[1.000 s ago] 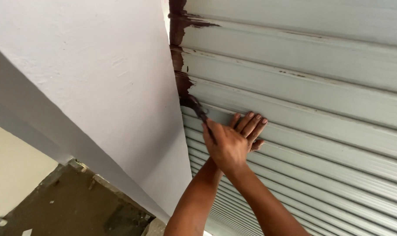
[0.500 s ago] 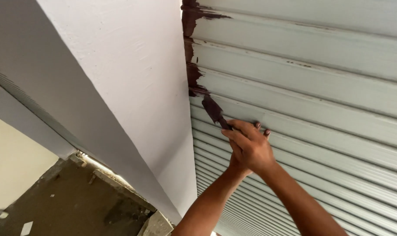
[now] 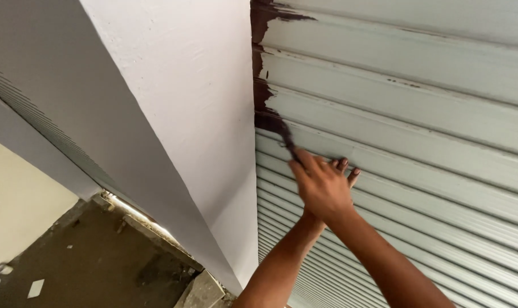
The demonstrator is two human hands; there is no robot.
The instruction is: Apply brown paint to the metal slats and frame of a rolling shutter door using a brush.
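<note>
Pale grey-green metal slats — a roller shutter — fill the right half of the head view, running in ribbed horizontal bands. Dark brown paint runs in a ragged vertical strip down the shutter's left edge, where it meets a white plastered wall.

Right hand is raised against the slats, fingers wrapped shut round the handle of a paintbrush. The brush sticks up and to the left from the fist; its dark bristle end touches the lower tip of the brown strip, close to the seam between shutter and wall. Handle mostly hidden inside the grip.

Left hand lies behind the right one, largely covered by it — only a few fingertips show, spread flat and apart against a slat just beside the right knuckles. It holds nothing that can be seen.

Both forearms rise from the bottom edge of the view and cross near the wrists.

Lower left, well below: a dirty concrete floor with scraps of white debris, and a cream wall panel at the far left edge.
</note>
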